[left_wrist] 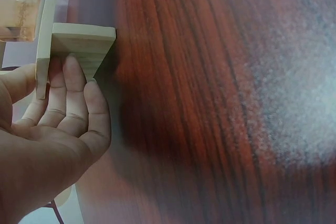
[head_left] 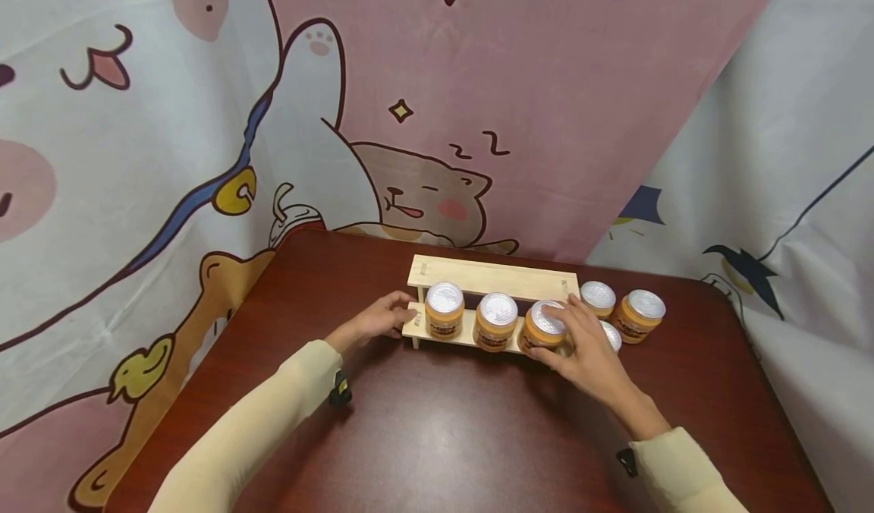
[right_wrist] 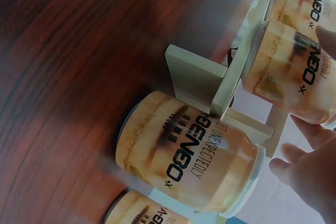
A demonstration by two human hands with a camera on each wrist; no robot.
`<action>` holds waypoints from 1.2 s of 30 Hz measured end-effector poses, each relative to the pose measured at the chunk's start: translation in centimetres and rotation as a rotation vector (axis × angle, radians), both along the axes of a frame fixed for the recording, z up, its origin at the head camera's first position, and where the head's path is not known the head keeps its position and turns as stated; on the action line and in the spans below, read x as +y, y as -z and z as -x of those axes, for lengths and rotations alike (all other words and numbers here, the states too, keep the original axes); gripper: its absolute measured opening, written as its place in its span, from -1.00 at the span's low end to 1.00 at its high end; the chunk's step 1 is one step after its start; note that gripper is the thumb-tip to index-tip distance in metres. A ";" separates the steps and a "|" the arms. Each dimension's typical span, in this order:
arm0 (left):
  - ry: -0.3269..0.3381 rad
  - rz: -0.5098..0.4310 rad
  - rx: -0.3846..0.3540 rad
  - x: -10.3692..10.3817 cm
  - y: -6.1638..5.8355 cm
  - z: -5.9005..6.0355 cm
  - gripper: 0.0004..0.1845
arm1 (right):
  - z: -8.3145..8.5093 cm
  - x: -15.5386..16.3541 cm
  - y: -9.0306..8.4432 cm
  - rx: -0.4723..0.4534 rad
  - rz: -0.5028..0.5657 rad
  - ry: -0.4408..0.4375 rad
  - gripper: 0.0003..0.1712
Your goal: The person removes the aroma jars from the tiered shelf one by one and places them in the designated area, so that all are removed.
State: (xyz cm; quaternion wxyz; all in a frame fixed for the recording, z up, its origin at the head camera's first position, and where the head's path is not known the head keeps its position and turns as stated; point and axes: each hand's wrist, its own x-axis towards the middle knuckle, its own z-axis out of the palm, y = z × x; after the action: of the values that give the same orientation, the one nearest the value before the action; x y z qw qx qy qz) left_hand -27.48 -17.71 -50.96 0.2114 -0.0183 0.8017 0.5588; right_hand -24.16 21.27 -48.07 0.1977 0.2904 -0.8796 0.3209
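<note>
A two-tier wooden rack [head_left: 492, 276] stands on the table, with three orange-labelled jars with silvery lids in a row on its lower tier. At the lower tier's left end, my left hand [head_left: 384, 317] grips the board; the left wrist view shows the thumb on one face and the fingers [left_wrist: 76, 74] behind it, near the support leg. My right hand [head_left: 589, 346] holds the rightmost jar [head_left: 541, 332], its thumb low on the front and fingers by the lid. The middle jar [head_left: 495, 323] and left jar [head_left: 444, 312] stand upright, untouched.
Right of the rack, more jars of the same kind stand on the table: one at the back [head_left: 598, 297], one farther right [head_left: 638, 317] and one partly hidden behind my right hand [head_left: 612, 336]. A cartoon-printed cloth [head_left: 546, 118] hangs behind the dark red table [head_left: 437, 437].
</note>
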 end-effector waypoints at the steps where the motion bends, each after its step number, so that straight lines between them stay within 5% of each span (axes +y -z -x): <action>1: -0.002 0.000 -0.002 0.0 0.0 0.0 -0.61 | 0.0 0.0 0.0 0.006 0.000 0.001 -0.22; 22: 0.003 -0.005 -0.005 0.1 -0.1 -0.1 -0.63 | -0.4 -0.8 -0.1 0.038 0.028 0.011 -0.24; 36: 0.004 -0.005 -0.004 0.2 -0.3 -0.1 -0.62 | -1.3 0.1 -2.5 -0.034 0.093 0.084 -0.19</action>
State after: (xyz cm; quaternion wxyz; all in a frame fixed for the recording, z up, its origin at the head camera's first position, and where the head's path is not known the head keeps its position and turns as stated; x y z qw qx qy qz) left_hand -27.35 -17.55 -50.69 0.2142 -0.0175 0.7998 0.5605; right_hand -22.88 21.34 -45.52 0.2092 0.2381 -0.8785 0.3576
